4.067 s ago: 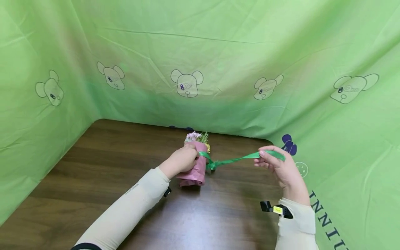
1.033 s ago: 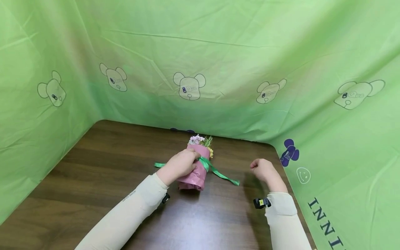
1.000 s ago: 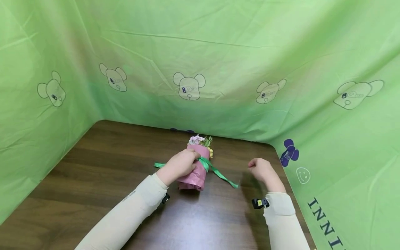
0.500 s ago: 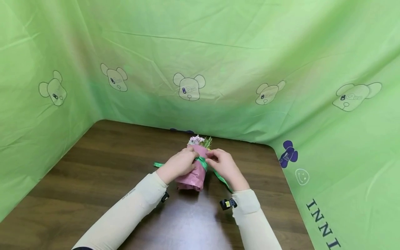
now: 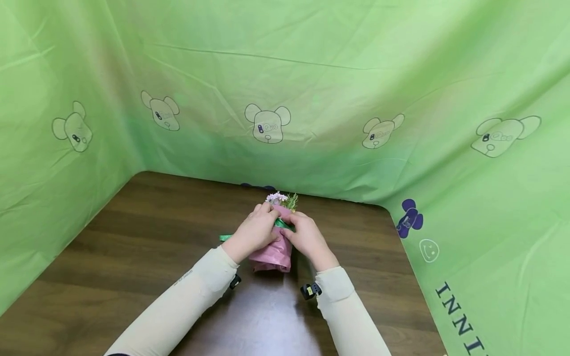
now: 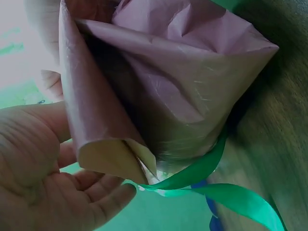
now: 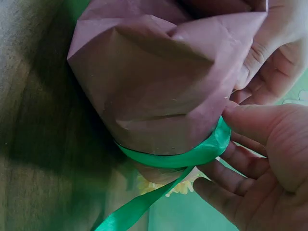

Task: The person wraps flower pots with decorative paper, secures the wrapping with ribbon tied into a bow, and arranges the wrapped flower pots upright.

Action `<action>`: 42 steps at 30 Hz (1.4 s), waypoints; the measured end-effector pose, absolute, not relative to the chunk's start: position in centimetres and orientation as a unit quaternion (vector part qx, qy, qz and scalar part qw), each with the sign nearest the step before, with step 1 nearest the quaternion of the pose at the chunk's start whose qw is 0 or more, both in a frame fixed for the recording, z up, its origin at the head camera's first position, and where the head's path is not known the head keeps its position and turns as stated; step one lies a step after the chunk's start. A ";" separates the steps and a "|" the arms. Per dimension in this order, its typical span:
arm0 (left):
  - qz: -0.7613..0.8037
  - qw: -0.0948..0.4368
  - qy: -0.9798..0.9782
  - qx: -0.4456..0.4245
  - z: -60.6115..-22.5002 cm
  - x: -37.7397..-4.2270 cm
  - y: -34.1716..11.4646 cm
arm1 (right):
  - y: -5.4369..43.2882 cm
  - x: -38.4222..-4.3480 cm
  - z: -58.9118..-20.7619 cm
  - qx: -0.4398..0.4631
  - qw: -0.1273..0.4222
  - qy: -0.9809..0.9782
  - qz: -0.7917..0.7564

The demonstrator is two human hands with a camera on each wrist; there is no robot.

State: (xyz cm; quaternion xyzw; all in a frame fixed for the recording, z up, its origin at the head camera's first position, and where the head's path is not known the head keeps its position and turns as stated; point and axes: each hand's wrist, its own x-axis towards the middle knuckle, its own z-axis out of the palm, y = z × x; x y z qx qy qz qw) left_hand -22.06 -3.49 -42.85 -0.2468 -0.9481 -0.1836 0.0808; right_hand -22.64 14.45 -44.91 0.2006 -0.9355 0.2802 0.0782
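Observation:
A small bouquet wrapped in pink paper (image 5: 272,254) lies on the table, purple flowers (image 5: 277,198) and green sprigs showing at its far end. Green ribbon (image 7: 173,156) runs around the wrapping, and a loose tail (image 6: 240,197) hangs off it. My left hand (image 5: 256,232) grips the bouquet from the left side, its thumb largely hidden by paper in the left wrist view. From the right, my right hand (image 5: 307,236) pinches the ribbon band at the paper's edge between thumb and fingers. Yellow flowers (image 7: 183,186) peek out below the ribbon in the right wrist view.
The dark wooden table (image 5: 147,232) is bounded at the back and sides by green cloth (image 5: 200,148) printed with bear heads. A ribbon end (image 5: 226,238) sticks out on the table left of my left wrist.
My right hand let go of the stretched ribbon end at the right, then moved left to the bouquet and took hold of the band. My left hand has stayed on the bouquet.

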 end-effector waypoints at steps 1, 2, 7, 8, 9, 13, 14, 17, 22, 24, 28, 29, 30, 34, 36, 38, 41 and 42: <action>-0.182 0.077 -0.949 -0.245 -42.9 -22.0 -3.6 | 14.4 -22.6 -44.9 0.201 0.081 -0.935 0.280; -0.180 0.070 -0.950 -0.244 -42.9 -22.0 -3.6 | 14.4 -22.5 -45.0 0.201 0.085 -0.934 0.282; -0.196 0.034 -0.952 -0.234 -42.9 -22.0 -3.9 | 14.4 -22.5 -45.0 0.195 0.093 -0.927 0.307; -0.201 0.027 -0.952 -0.231 -42.9 -22.1 -3.9 | 14.4 -22.5 -45.1 0.194 0.092 -0.926 0.310; -0.208 0.022 -0.951 -0.226 -43.0 -22.1 -4.0 | 14.4 -22.5 -45.1 0.194 0.090 -0.925 0.313; -0.230 0.005 -0.950 -0.209 -43.3 -22.4 -4.6 | 14.5 -22.5 -45.4 0.197 0.084 -0.925 0.314; -0.237 0.003 -0.949 -0.209 -43.4 -22.6 -4.7 | 14.5 -22.5 -45.4 0.199 0.083 -0.925 0.313; -0.251 -0.006 -0.941 -0.225 -43.9 -23.3 -5.3 | 14.5 -22.5 -45.5 0.205 0.083 -0.927 0.302; -0.251 0.005 -0.935 -0.253 -44.7 -24.7 -6.0 | 14.4 -22.5 -45.3 0.212 0.082 -0.929 0.291; -0.246 0.008 -0.937 -0.249 -44.8 -25.1 -6.0 | 14.3 -22.6 -45.3 0.213 0.082 -0.931 0.284; -0.226 0.005 -0.942 -0.248 -44.6 -25.5 -6.2 | 14.1 -22.8 -45.1 0.214 0.081 -0.934 0.273; -0.221 0.008 -0.943 -0.249 -44.5 -25.5 -6.1 | 14.1 -22.8 -45.1 0.213 0.081 -0.935 0.272; -0.218 0.013 -0.943 -0.250 -44.4 -25.5 -6.1 | 14.1 -22.8 -45.0 0.212 0.081 -0.935 0.271; -0.216 0.035 -0.945 -0.243 -44.2 -25.4 -6.1 | 14.1 -22.8 -44.9 0.213 0.077 -0.936 0.270; -0.230 0.038 -0.943 -0.237 -44.3 -25.5 -6.1 | 14.1 -22.8 -44.8 0.216 0.076 -0.936 0.267; -0.252 0.030 -0.939 -0.231 -44.6 -25.7 -6.2 | 14.1 -22.8 -44.8 0.221 0.079 -0.936 0.263; -0.288 0.005 -0.932 -0.219 -44.9 -25.9 -6.3 | 14.0 -22.8 -44.8 0.222 0.077 -0.937 0.258; -0.297 -0.003 -0.930 -0.215 -45.0 -25.9 -6.3 | 14.0 -22.8 -44.8 0.221 0.075 -0.938 0.257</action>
